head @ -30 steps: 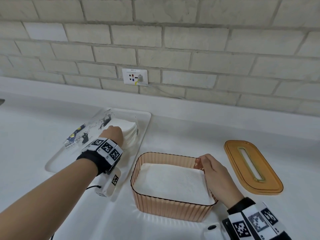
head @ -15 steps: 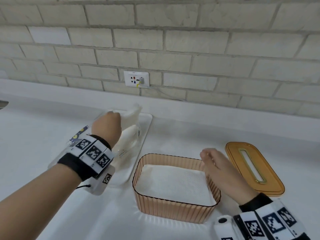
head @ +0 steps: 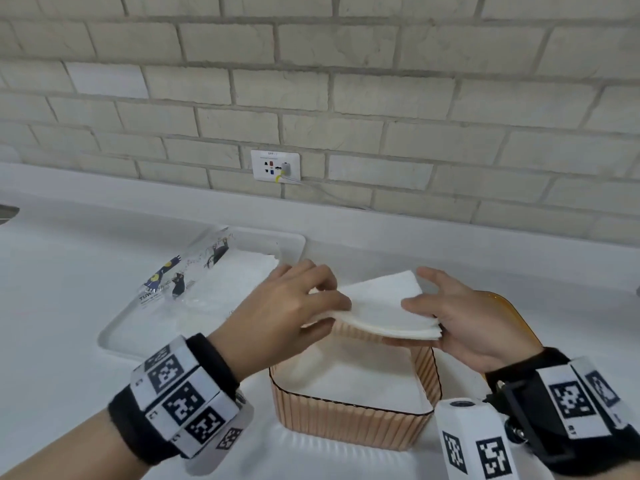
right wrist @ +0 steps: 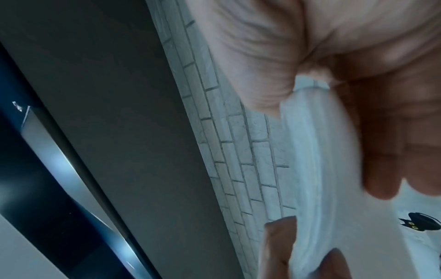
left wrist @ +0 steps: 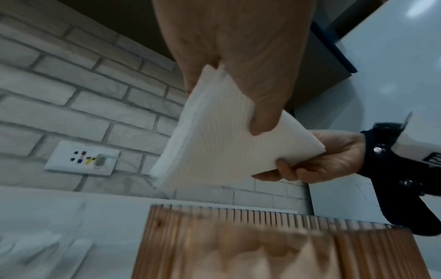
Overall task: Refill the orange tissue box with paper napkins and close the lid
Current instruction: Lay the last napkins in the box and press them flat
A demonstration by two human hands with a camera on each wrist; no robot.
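Gripping opposite edges, left hand [head: 291,306] and right hand [head: 460,320] hold napkin stack [head: 381,306] above tissue box [head: 353,420].

The head view looks down over the table [head: 69,271] toward the brick wall [head: 311,81]; both wrist views look up closely, sharing that wall.

A white bench [head: 86,271] runs below a pale brick wall [head: 346,81]. A white wall socket plate [head: 275,165] with a plugged-in grey cable sits low on the wall, centre. On the bench's left lies a white rectangular tray [head: 114,336] carrying a clear plastic wrapper [head: 180,282] printed with black cats.
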